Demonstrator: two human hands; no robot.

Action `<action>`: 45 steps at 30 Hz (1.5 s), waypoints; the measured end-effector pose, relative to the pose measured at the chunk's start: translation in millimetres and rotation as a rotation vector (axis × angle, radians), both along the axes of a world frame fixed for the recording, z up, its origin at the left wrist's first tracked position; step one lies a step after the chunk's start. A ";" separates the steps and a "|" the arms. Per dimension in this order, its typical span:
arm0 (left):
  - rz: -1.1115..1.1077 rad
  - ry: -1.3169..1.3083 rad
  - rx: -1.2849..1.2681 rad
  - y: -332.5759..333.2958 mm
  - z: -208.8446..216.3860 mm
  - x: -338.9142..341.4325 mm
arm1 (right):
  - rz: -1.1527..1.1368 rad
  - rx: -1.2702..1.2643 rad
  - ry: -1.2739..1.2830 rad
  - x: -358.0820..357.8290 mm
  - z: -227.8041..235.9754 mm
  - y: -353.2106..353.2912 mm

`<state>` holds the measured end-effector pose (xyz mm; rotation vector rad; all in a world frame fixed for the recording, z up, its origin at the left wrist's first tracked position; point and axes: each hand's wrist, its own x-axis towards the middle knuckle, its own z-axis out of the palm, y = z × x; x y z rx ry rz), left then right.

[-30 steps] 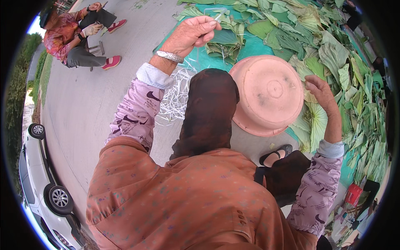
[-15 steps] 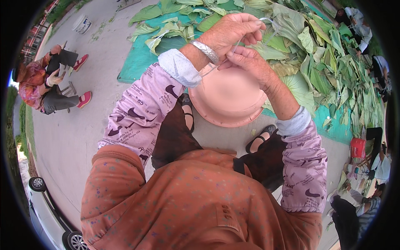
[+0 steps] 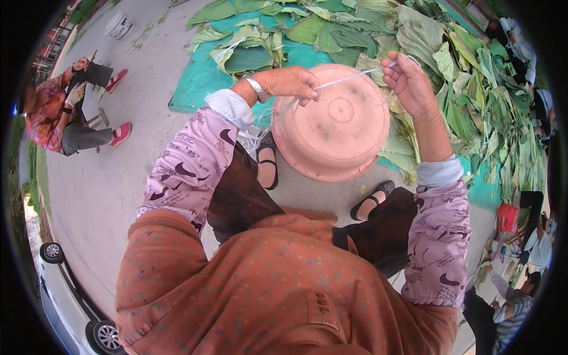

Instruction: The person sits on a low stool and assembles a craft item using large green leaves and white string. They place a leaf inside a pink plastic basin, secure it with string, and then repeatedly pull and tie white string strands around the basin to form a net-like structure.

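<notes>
A thin white plastic string (image 3: 349, 77) stretches between my two hands, above an upturned pink basin (image 3: 340, 127). My left hand (image 3: 290, 83), with a silver bangle at its wrist, pinches the string over the basin's far left rim. Beyond the basin's far right side, my right hand (image 3: 409, 87) grips the other end between thumb and fingers, and a small loop stands out past the fingertips. More white strands (image 3: 253, 139) hang below my left hand beside my shoe.
Large green leaves (image 3: 473, 100) lie heaped on a teal sheet (image 3: 198, 83) ahead and to the right. A seated person (image 3: 59, 112) is at left, near a white bucket (image 3: 119, 26). A white car (image 3: 71, 302) stands lower left; several people sit along the right edge.
My hands were close together over the basin's far edge. They have moved apart, the right one to the right and the left one slightly left and nearer, drawing the string out between them.
</notes>
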<state>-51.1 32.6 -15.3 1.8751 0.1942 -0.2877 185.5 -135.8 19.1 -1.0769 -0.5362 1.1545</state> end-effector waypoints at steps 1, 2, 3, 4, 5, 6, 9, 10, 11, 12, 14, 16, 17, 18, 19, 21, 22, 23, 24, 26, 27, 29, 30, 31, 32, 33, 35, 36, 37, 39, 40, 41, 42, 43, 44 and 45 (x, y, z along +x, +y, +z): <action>0.028 0.019 0.004 3.7 -1.3 -5.7 | -0.024 0.000 -0.008 6.4 -5.1 1.6; 0.050 0.034 0.008 7.7 -1.6 -9.5 | -0.043 -0.003 -0.010 12.5 -8.3 1.0; 0.072 0.050 0.012 11.6 -1.9 -13.0 | -0.061 -0.007 -0.013 18.3 -11.0 0.4; 0.114 0.049 0.001 12.8 0.3 -14.6 | -0.080 -0.011 -0.013 24.9 -13.6 0.3; 0.154 0.048 -0.009 13.1 2.3 -16.0 | -0.122 -0.024 -0.007 29.4 -14.9 0.6; 0.193 0.047 -0.020 14.2 4.0 -16.8 | -0.153 -0.021 -0.005 37.6 -18.3 0.5; 0.283 0.015 -0.119 18.3 1.0 -22.5 | -0.235 -0.019 0.004 50.8 -23.3 -4.9; 0.291 0.009 -0.099 21.2 -0.8 -24.0 | -0.239 -0.019 0.015 53.6 -24.6 -6.3; 0.297 0.003 -0.079 24.8 -2.2 -24.8 | -0.243 -0.020 0.026 57.6 -27.3 -8.3; 0.303 -0.004 -0.060 27.5 -4.3 -24.7 | -0.248 -0.021 0.037 60.8 -29.8 -10.1; 0.346 -0.035 0.027 28.3 -6.4 -21.5 | -0.237 -0.033 0.042 65.2 -32.3 -14.0; 0.385 -0.063 0.084 30.3 -9.2 -18.2 | -0.230 -0.044 0.042 68.7 -33.7 -16.7; 0.403 -0.075 0.098 32.2 -10.7 -17.6 | -0.228 -0.049 0.040 70.2 -33.8 -17.3; 0.422 -0.088 0.111 34.4 -12.0 -17.6 | -0.225 -0.053 0.038 71.9 -33.6 -18.0; 0.433 -0.091 0.122 33.8 -8.0 -18.7 | -0.237 -0.057 0.044 73.7 -33.5 -19.5; 0.462 -0.107 0.163 34.2 -6.0 -19.1 | -0.259 -0.064 0.057 78.7 -33.6 -22.1; 0.477 -0.113 0.184 34.0 -4.1 -20.3 | -0.279 -0.050 0.081 83.4 -35.9 -24.6; 0.490 -0.103 0.163 32.6 0.8 -21.8 | -0.298 -0.035 0.106 88.5 -37.8 -27.7; 0.496 -0.099 0.156 34.0 0.8 -23.4 | -0.317 -0.021 0.131 92.9 -40.6 -30.2; 0.504 -0.093 0.137 36.7 0.1 -22.8 | -0.380 -0.037 0.141 98.0 -38.6 -34.8; 0.516 -0.106 0.155 37.1 -0.6 -22.9 | -0.376 -0.030 0.138 105.5 -41.2 -38.0; 0.526 -0.140 0.183 32.0 3.6 -18.8 | -0.395 -0.021 0.173 114.4 -42.6 -44.6; 0.526 -0.146 0.186 34.0 2.1 -20.0 | -0.413 -0.018 0.213 118.0 -44.9 -45.4; 0.529 -0.155 0.187 38.1 -1.0 -23.2 | -0.429 -0.014 0.249 121.8 -45.1 -45.9; 0.529 -0.163 0.186 36.4 1.8 -23.2 | -0.414 0.009 0.262 124.2 -46.5 -47.4; 0.530 -0.131 0.223 34.6 5.6 -24.9 | -0.431 0.007 0.274 126.5 -48.0 -49.4; 0.574 -0.124 0.183 34.5 7.0 -24.9 | -0.460 0.011 0.278 131.0 -49.4 -54.5; 0.608 -0.090 0.148 33.5 7.9 -23.5 | -0.473 0.014 0.269 134.1 -48.9 -58.1; 0.606 -0.086 0.132 34.3 7.9 -24.0 | -0.477 0.017 0.267 134.2 -49.9 -58.7; 0.603 -0.079 0.097 35.6 7.1 -24.1 | -0.485 0.020 0.264 135.9 -49.5 -61.7; 0.600 -0.076 0.116 35.9 6.9 -24.1 | -0.487 0.019 0.262 135.6 -48.5 -62.4; 0.597 -0.073 0.135 36.1 6.7 -24.1 | -0.502 0.013 0.261 135.4 -47.4 -62.8; 0.596 -0.071 0.153 36.6 6.3 -24.4 | -0.517 0.007 0.259 135.3 -46.2 -62.9; 0.590 -0.073 0.205 37.9 5.7 -26.5 | -0.528 0.001 0.258 135.6 -46.1 -62.4; 0.585 -0.074 0.257 40.5 4.8 -28.9 | -0.565 0.012 0.257 138.1 -45.5 -63.8; 0.580 -0.075 0.309 42.5 3.8 -30.7 | -0.600 0.022 0.257 143.4 -43.9 -68.0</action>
